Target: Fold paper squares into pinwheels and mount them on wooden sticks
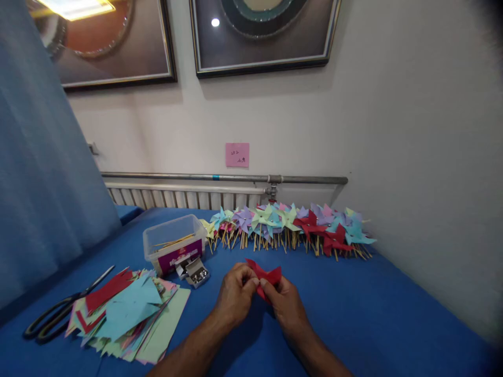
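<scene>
A piece of folded red paper [271, 276] is held above the blue table in the middle of the view. My left hand [237, 290] pinches its left side, and my right hand [283, 299] grips it from the right, the two thumbs almost meeting at its centre. Both hands have their fingers closed on the paper. To the left of my left hand stands a small open box [197, 273] with shiny metal pieces. Beyond the hands, a long row of paper pinwheels [271, 220] on thin sticks lies along the wall.
A clear plastic tub [173, 243] holds thin sticks. Left of it lie a pile of coloured paper [129, 314] and black-handled scissors [58, 313]. A blue curtain [47, 157] hangs at the left, and a radiator [188, 198] runs behind the blue table [377, 309].
</scene>
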`<state>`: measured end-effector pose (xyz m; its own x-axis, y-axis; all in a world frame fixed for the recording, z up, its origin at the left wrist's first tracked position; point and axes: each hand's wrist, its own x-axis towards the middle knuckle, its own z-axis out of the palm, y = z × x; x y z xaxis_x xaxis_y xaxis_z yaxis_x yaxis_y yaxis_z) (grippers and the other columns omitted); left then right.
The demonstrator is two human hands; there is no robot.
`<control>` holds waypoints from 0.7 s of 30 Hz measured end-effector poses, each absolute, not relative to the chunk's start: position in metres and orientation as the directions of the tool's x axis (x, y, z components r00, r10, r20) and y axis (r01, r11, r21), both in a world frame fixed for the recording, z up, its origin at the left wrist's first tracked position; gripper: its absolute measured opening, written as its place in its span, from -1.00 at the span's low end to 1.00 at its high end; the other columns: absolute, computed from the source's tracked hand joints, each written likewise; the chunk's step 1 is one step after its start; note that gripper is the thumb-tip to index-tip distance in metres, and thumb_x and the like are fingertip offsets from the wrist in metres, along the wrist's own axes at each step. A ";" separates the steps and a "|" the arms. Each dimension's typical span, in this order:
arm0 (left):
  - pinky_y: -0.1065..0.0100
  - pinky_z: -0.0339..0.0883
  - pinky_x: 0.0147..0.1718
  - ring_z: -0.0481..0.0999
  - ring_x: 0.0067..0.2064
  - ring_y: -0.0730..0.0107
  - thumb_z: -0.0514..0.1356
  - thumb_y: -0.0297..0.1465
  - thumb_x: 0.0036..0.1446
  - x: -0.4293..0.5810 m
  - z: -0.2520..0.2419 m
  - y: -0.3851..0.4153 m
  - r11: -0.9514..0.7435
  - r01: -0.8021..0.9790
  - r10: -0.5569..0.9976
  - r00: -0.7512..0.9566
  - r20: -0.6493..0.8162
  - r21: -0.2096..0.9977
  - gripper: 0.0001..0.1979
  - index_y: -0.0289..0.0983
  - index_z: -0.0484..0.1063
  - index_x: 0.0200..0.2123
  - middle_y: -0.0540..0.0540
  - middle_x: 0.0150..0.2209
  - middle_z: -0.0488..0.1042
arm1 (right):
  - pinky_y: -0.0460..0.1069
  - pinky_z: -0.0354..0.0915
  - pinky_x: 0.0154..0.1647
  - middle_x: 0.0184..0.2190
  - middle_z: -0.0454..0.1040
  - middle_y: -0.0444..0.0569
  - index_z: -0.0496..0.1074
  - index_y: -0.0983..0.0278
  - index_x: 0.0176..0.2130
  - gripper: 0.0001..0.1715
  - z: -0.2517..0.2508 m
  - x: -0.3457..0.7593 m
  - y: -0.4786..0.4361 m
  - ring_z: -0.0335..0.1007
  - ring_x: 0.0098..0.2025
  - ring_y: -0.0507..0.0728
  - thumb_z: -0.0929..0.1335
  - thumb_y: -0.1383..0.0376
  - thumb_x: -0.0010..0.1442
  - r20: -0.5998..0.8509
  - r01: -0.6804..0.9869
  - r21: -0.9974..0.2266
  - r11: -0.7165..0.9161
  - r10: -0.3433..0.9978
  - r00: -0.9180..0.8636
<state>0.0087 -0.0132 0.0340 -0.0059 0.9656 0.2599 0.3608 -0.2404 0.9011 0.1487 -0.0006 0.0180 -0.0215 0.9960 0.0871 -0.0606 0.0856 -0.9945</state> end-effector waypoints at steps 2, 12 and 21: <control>0.40 0.18 -0.37 0.34 -0.39 0.42 0.11 -0.42 0.14 0.009 0.033 -0.014 -0.217 0.354 0.971 -0.014 0.238 0.910 -0.87 -0.24 0.34 -0.47 0.02 -0.45 0.36 | -0.01 0.32 -0.35 -0.46 0.58 -0.03 0.56 0.30 -0.39 -0.54 0.016 0.149 0.000 0.39 -0.42 0.14 0.50 -0.04 -0.08 0.101 -0.078 -0.992 0.099 0.995 -0.025; 0.37 0.15 -0.34 0.31 -0.40 0.40 0.10 -0.36 0.12 0.009 0.038 -0.016 -0.237 0.372 0.968 0.013 0.250 0.897 -0.87 -0.24 0.32 -0.46 0.04 -0.49 0.35 | -0.03 0.29 -0.38 -0.49 0.54 -0.05 0.56 0.31 -0.39 -0.54 0.010 0.151 0.004 0.35 -0.45 0.10 0.51 -0.04 -0.08 0.113 -0.111 -0.988 0.106 0.992 -0.056; 0.38 0.14 -0.35 0.30 -0.42 0.43 0.12 -0.36 0.12 0.007 0.036 -0.015 -0.213 0.355 0.975 0.022 0.220 0.910 -0.87 -0.23 0.32 -0.46 0.06 -0.51 0.35 | 0.01 0.36 -0.32 -0.40 0.61 0.02 0.57 0.30 -0.32 -0.50 0.001 0.154 0.009 0.46 -0.38 0.17 0.52 -0.05 -0.08 0.127 -0.088 -0.989 0.123 0.991 -0.047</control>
